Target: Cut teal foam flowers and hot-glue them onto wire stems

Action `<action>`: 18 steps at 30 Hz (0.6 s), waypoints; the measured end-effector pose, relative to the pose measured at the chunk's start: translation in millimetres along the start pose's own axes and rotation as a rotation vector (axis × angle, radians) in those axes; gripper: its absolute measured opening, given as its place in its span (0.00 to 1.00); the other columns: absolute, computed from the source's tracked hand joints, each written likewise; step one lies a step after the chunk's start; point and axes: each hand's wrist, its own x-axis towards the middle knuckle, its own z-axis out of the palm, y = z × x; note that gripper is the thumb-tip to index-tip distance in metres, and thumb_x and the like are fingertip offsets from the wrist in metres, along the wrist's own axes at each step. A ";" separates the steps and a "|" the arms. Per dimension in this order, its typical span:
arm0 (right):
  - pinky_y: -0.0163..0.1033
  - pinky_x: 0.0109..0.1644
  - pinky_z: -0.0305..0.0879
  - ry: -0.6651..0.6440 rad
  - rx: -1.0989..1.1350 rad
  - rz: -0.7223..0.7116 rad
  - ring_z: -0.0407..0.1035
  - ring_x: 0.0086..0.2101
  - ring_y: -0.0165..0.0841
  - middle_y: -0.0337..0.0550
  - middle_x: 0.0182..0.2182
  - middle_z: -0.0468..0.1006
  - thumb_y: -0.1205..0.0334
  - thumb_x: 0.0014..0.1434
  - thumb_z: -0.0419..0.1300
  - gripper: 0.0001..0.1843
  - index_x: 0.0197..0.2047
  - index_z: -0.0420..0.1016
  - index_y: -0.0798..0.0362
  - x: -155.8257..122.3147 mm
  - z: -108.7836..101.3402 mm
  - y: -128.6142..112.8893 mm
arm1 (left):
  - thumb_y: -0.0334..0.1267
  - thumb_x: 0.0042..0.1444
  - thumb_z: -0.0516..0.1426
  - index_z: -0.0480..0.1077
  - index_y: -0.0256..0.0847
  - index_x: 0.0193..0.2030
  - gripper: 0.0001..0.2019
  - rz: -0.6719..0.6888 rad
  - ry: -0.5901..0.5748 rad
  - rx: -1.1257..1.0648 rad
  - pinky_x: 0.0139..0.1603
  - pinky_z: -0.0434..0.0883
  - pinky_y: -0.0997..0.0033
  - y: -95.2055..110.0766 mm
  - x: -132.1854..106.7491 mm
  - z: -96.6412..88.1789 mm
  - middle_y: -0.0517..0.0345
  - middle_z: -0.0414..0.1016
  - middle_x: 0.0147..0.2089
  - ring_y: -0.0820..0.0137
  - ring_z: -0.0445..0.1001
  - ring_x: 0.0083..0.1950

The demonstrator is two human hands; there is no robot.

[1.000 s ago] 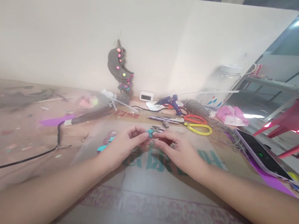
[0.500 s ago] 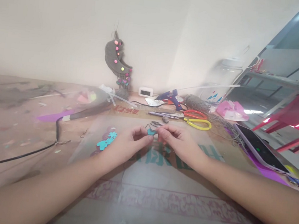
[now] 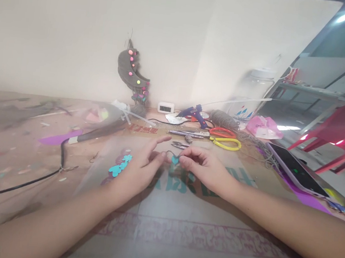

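My right hand pinches the right edge of a small teal heart cutout between thumb and fingertips. A short, dark grey strand of yarn loops up from the heart toward the left. Just left of the heart, my left hand has its index finger raised and apart from the thumb. Its fingertips come close to the heart; whether one touches it I cannot tell. Beside the left wrist lies a cluster of teal cutouts, with purple ones partly under them. Small snips lie just beyond the hands.
Behind are yellow-handled scissors, red-handled scissors, a blue glue gun, grey yarn and a small clock. A phone lies right. A grey crescent ornament hangs on the wall. A black cable crosses the left.
My left index finger has lifted and opened away from the thumb. The heart now shows more fully, still in my right fingertips. The view has shifted slightly.
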 end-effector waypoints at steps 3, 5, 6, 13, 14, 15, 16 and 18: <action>0.34 0.30 0.59 -0.016 -0.018 0.000 0.60 0.25 0.29 0.35 0.23 0.68 0.56 0.58 0.58 0.10 0.30 0.72 0.53 -0.4 0.3 -1.0 | 0.47 0.66 0.52 0.66 0.47 0.64 0.21 0.032 -0.077 0.005 0.41 0.68 0.69 -2.9 1.4 0.2 0.56 0.77 0.38 0.65 0.73 0.40; 0.34 0.30 0.59 -0.018 -0.021 0.003 0.61 0.25 0.29 0.35 0.23 0.68 0.56 0.58 0.58 0.10 0.31 0.72 0.53 -0.1 0.3 -1.4 | 0.47 0.66 0.52 0.70 0.46 0.60 0.19 0.036 -0.121 -0.010 0.39 0.68 0.69 -5.4 2.6 0.6 0.56 0.77 0.39 0.66 0.73 0.39; 0.34 0.30 0.59 -0.017 -0.028 0.000 0.61 0.26 0.29 0.35 0.23 0.68 0.56 0.58 0.58 0.10 0.31 0.72 0.53 0.1 0.2 -1.7 | 0.46 0.66 0.52 0.72 0.45 0.57 0.17 0.034 -0.135 -0.015 0.37 0.68 0.70 -6.6 3.3 0.7 0.56 0.76 0.38 0.66 0.72 0.38; 0.36 0.33 0.62 -0.049 -0.189 -0.025 0.65 0.28 0.31 0.39 0.25 0.73 0.58 0.60 0.58 0.10 0.30 0.72 0.53 -1.4 0.2 -1.7 | 0.49 0.64 0.54 0.76 0.41 0.37 0.15 0.000 -0.064 0.087 0.33 0.65 0.72 -9.8 8.5 0.2 0.60 0.73 0.30 0.69 0.69 0.32; 0.36 0.33 0.63 -0.054 -0.214 -0.034 0.65 0.29 0.31 0.39 0.26 0.73 0.58 0.60 0.58 0.10 0.30 0.73 0.53 -1.6 0.4 -1.4 | 0.48 0.63 0.54 0.76 0.41 0.37 0.15 0.002 -0.062 0.091 0.34 0.66 0.72 -9.2 8.8 0.3 0.59 0.74 0.31 0.68 0.70 0.33; 0.36 0.33 0.63 -0.060 -0.231 -0.044 0.65 0.28 0.31 0.39 0.26 0.73 0.58 0.60 0.58 0.10 0.30 0.73 0.53 -1.8 0.6 -1.0 | 0.48 0.63 0.55 0.76 0.41 0.37 0.14 0.002 -0.056 0.095 0.35 0.66 0.72 -8.3 8.7 0.5 0.59 0.75 0.31 0.68 0.71 0.34; 0.36 0.33 0.63 -0.068 -0.240 -0.051 0.65 0.28 0.31 0.39 0.25 0.73 0.59 0.60 0.58 0.10 0.30 0.73 0.53 -1.9 0.9 -0.7 | 0.47 0.63 0.55 0.76 0.41 0.37 0.14 0.002 -0.046 0.101 0.35 0.67 0.72 -7.1 8.3 0.6 0.59 0.75 0.31 0.67 0.72 0.34; 0.36 0.32 0.62 -0.083 -0.244 -0.059 0.65 0.27 0.30 0.39 0.25 0.73 0.59 0.61 0.58 0.09 0.30 0.73 0.53 -1.9 1.3 -0.3 | 0.47 0.62 0.56 0.77 0.42 0.36 0.13 -0.002 -0.014 0.117 0.33 0.66 0.72 -4.5 6.6 0.7 0.59 0.75 0.30 0.68 0.71 0.33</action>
